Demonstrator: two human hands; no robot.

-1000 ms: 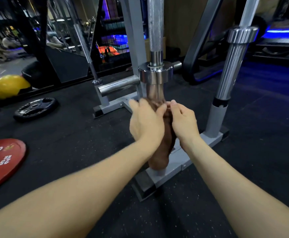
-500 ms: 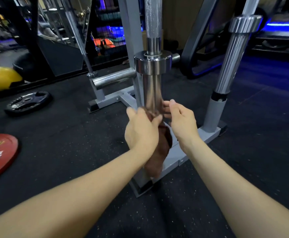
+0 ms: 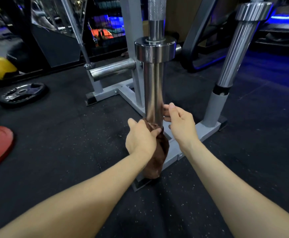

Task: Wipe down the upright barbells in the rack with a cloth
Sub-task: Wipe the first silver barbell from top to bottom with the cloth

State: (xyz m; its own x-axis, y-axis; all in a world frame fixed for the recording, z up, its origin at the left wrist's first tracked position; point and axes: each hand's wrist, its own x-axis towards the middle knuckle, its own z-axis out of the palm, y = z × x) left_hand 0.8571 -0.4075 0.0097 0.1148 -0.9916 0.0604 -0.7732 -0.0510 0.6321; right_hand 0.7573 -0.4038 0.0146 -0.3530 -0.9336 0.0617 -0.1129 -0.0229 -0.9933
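At the foot of the near barbell (image 3: 153, 86), the left hand (image 3: 141, 140) grips a brown cloth (image 3: 157, 160) against the sleeve's base while the right hand (image 3: 180, 124) rests loose fingers on the steel. The barbell at right (image 3: 235, 54) appears not yet wiped.

Bare forearms; ringless hands (image 3: 161, 134)

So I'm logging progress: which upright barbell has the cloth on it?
The middle barbell, straight ahead: the left hand holds the brown cloth at its base. The right barbell stands untouched.
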